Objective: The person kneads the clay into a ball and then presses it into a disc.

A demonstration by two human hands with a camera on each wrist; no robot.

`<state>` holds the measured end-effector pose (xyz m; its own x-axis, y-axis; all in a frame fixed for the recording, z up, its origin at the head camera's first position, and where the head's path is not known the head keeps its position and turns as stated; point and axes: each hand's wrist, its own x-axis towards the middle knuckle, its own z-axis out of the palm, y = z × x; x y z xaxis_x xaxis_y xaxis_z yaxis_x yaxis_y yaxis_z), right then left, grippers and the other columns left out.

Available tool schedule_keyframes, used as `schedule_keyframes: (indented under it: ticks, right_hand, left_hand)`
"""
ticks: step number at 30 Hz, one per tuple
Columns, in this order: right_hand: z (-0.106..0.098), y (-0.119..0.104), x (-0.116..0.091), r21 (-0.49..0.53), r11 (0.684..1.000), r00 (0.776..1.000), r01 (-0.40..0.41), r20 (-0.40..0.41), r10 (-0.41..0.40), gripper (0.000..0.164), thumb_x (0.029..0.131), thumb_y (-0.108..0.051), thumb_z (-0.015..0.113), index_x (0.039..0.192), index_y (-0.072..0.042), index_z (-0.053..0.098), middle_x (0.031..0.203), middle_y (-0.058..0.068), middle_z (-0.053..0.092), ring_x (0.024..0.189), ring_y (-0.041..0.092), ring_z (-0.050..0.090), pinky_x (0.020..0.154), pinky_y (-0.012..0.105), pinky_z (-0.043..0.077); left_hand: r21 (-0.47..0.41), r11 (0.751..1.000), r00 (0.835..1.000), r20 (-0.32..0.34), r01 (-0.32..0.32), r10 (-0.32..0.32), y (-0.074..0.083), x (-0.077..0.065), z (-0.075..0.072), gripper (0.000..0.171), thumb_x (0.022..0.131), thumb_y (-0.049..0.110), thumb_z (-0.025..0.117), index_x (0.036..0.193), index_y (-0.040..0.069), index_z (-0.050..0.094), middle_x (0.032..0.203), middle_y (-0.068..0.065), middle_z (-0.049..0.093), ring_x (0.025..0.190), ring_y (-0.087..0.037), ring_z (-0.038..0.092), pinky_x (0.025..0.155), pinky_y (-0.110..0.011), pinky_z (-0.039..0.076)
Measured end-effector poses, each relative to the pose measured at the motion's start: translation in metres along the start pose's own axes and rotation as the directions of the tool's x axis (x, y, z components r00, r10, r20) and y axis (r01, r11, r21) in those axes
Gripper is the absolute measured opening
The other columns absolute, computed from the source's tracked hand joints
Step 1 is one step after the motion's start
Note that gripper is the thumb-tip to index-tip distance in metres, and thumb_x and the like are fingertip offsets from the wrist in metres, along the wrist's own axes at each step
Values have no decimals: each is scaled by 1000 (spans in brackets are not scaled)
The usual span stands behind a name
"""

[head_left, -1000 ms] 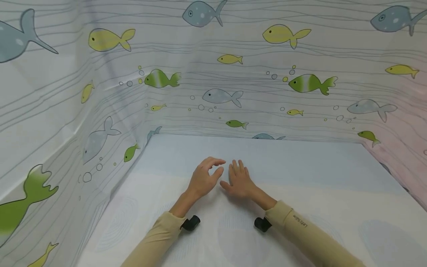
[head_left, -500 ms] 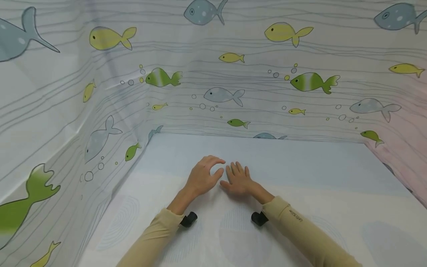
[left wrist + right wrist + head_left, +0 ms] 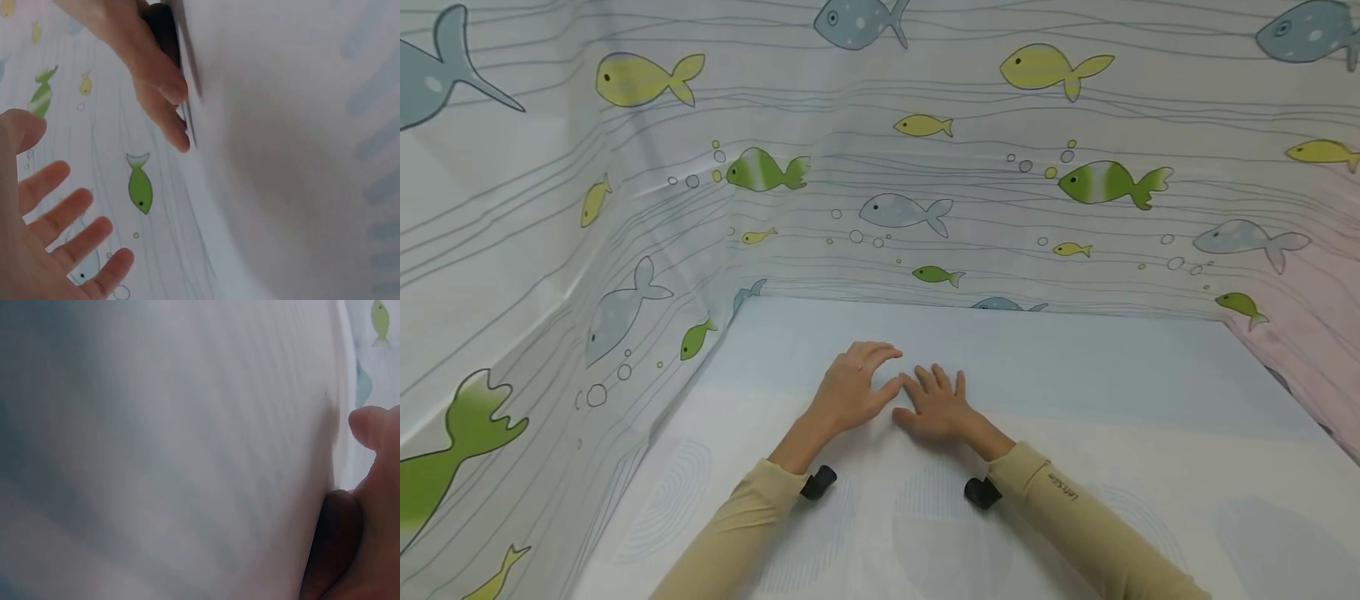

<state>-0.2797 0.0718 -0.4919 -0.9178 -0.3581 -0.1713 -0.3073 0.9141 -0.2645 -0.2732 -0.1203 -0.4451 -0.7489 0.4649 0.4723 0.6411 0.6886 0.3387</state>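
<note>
My left hand (image 3: 852, 387) is held over the white sheet, its thumb apart from the loosely bent fingers and nothing between them. In the left wrist view its spread fingers (image 3: 81, 219) stand off from the sheet. Close beside it on the right, my right hand (image 3: 936, 407) lies palm down over the sheet with fingers fanned out. The left thumb tip comes right up to the right fingers in the head view. Under the right palm, the right wrist view has a dark, shadowed rounded shape (image 3: 337, 544); I cannot tell what it is.
A white sheet (image 3: 1075, 517) with pale blue shapes and a blue band (image 3: 1075, 358) at the back covers the surface. Fish-printed cloth walls (image 3: 850, 125) rise behind and at the left, with a pinkish part (image 3: 1322, 292) at right. Each wrist carries a black camera (image 3: 820, 482).
My left hand has shifted slightly away and to the left. The right hand's fingers have spread wider and turned a little toward the left hand. The head view has drifted slightly.
</note>
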Motion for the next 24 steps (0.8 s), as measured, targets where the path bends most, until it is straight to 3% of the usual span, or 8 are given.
schedule_keyframes:
  ticks: [14, 20, 24]
  right_hand:
    - [0, 8, -1, 28, 999, 999, -33, 26, 32, 75, 98, -64, 33, 160, -25, 17, 166, 7, 9, 152, 36, -4, 111, 69, -11]
    - [-1, 9, -2, 140, 990, 1000, -25, 6, 24, 79, 100, -62, 30, 161, -19, 5, 167, 7, 2, 152, 34, -10, 109, 69, -16]
    - [-3, 12, -1, 285, 959, 998, -11, -59, 29, 77, 102, -57, 31, 161, -14, 4, 166, 12, 1, 151, 36, -9, 110, 69, -15]
  left_hand:
    - [105, 994, 1000, 3, -8, 7, -11, 5, -28, 44, 93, 35, 65, 131, 14, 63, 137, -6, 58, 127, -27, 51, 93, -52, 48]
    - [124, 992, 1000, -13, -17, 19, -11, 7, -42, 48, 93, 37, 64, 135, 14, 60, 140, -8, 56, 129, -28, 50, 93, -52, 47]
    - [127, 992, 999, -23, -24, 27, -10, 9, -49, 52, 93, 37, 64, 139, 14, 57, 143, -9, 54, 130, -28, 49, 95, -54, 46]
